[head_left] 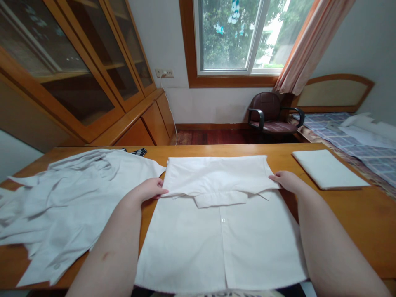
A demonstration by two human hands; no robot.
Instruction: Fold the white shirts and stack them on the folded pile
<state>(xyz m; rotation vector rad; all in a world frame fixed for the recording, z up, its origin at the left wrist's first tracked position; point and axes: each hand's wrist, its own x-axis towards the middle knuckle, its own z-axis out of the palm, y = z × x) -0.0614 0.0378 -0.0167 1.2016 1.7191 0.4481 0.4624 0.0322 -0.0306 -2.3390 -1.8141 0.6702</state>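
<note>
A white buttoned shirt (185,243) lies on the wooden table in front of me, its hem towards my body. Its far part is folded over towards me, so the collar rests upside down across the button front. My left hand (154,189) pinches the folded layer at its left corner. At the opposite corner my right hand (284,180) grips the same layer between thumb and fingers. One small button shows below the collar.
Left of the shirt lies a rumpled heap of white garments (71,198), with a dark striped item (139,152) behind it. A flat folded white cloth (329,168) rests on the table (349,222) at right. Beyond stand a glass-door cabinet (130,103), an armchair (269,111) and a bed (349,136).
</note>
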